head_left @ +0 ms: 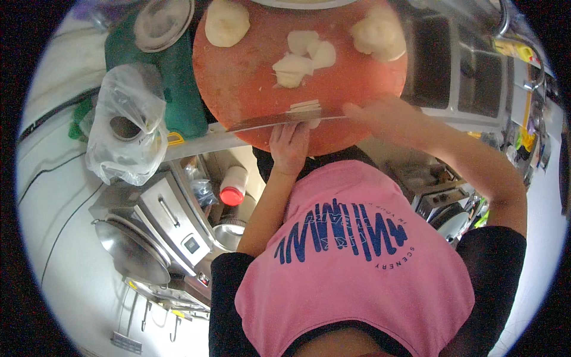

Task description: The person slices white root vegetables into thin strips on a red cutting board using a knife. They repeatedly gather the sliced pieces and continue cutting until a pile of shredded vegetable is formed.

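Observation:
My right hand, slightly blurred, grips a kitchen knife at the right of the round orange cutting board. The thin knife blade stretches leftward across the near part of the board. Just below the blade, the fingers of my left hand press on a pale vegetable piece, partly hidden by hand and blade. Cut slices lie beyond the blade. Farther up are a pale chunk and thin round slices. Larger peeled pieces rest at the upper left and upper right.
A double steel sink adjoins the board's right side. On the left are a green board, a round lid and a clear plastic bag. A red-capped container stands below the counter. A pale bowl rim shows at the top.

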### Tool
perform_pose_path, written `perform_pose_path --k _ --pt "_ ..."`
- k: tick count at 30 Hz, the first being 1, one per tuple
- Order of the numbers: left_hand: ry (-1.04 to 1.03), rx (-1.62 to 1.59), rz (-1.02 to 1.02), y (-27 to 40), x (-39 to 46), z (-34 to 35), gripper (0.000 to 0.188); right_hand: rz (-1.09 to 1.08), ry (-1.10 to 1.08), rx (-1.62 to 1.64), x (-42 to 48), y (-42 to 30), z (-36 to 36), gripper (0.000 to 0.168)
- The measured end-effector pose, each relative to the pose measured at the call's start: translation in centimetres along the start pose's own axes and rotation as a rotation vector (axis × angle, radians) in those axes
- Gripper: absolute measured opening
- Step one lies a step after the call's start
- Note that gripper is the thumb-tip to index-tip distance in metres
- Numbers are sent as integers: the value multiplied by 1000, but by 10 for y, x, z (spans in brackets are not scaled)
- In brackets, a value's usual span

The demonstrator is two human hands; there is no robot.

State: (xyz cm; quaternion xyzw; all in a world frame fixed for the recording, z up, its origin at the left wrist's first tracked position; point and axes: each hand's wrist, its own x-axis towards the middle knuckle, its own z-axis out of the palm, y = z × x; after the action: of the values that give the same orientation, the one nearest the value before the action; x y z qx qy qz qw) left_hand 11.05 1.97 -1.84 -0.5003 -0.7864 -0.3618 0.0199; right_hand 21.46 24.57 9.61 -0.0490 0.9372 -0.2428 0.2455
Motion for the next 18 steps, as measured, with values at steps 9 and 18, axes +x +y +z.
perform_pose_path --k 9,18 --pt "-33 27 -20 -5 -5 2 16 37 44 56 0 -9 1 25" --pt "-7 -60 -65 -3 -3 0 12 121 10 96 0 -19 -9 22"
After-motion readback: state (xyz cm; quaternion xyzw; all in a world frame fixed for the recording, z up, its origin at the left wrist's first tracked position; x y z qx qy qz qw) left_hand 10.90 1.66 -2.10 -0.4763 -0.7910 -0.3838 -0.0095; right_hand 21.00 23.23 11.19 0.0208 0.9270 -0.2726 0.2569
